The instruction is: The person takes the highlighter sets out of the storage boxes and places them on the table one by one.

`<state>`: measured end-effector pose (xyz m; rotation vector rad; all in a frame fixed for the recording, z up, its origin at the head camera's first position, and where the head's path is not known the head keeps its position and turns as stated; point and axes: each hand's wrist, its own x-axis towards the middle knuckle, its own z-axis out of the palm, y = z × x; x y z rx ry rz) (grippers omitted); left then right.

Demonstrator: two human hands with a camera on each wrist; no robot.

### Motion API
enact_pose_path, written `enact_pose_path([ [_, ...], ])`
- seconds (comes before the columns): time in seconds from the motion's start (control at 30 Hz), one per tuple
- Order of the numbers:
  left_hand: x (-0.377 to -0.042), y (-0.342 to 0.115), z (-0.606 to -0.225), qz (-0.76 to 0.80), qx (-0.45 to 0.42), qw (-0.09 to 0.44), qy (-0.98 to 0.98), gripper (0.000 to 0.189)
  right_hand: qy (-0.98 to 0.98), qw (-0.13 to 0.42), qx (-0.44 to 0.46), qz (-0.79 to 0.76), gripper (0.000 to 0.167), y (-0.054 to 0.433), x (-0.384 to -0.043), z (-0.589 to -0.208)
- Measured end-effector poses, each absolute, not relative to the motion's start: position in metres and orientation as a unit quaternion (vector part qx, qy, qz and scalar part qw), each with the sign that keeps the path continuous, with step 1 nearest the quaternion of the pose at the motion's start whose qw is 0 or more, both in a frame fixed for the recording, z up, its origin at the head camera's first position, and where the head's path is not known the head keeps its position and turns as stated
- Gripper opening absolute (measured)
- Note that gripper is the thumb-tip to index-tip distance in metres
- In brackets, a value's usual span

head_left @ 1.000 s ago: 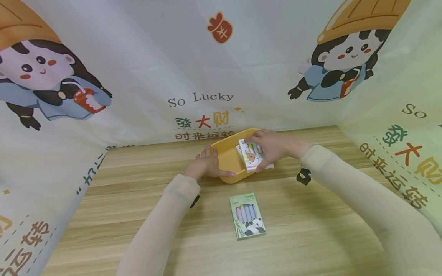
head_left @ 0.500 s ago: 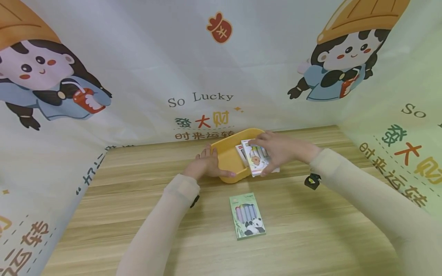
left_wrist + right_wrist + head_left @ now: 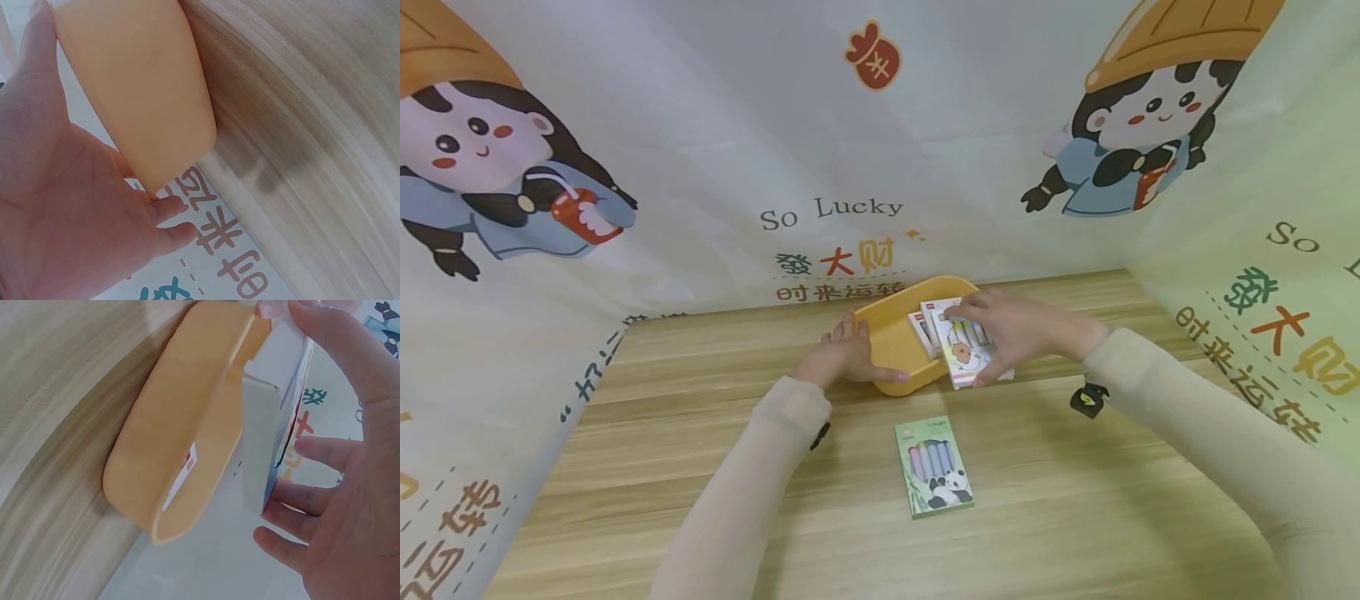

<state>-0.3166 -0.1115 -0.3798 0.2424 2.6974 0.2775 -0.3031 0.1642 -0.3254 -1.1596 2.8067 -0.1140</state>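
A yellow plastic bin (image 3: 891,332) stands at the back of the wooden table. My left hand (image 3: 847,357) holds its left end, thumb over the near rim and fingers round the far corner. My right hand (image 3: 1018,327) grips a flat white crayon box (image 3: 964,352) between thumb and fingers, tilted over the bin's right side. Coloured sticks and a small brown animal are printed or show on its front. Inside the bin lies another white box (image 3: 924,333), partly hidden by the held one; in the right wrist view a strip of this white box (image 3: 180,477) shows past the bin wall.
A green box with pandas (image 3: 934,467) lies flat on the table (image 3: 700,433) in front of the bin. A printed cloth backdrop (image 3: 737,150) rises right behind the bin and along both sides.
My right hand has moved right and slightly towards me with the white crayon box, so more of the box inside the bin shows. The left hand stays on the bin.
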Motion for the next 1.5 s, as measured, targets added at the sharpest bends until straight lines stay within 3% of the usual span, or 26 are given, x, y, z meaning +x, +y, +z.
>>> enact_pose_path([
  [0.57,-0.314,-0.11,-0.377,0.095,0.083,0.211,0.969,0.131,0.922,0.04,-0.382,-0.045,0.113,0.178,-0.286,-0.335],
  [1.5,-0.315,-0.111,-0.378,0.1,0.082,0.213,0.968,0.132,0.918,0.038,-0.389,-0.065,0.111,0.19,-0.258,-0.358],
])
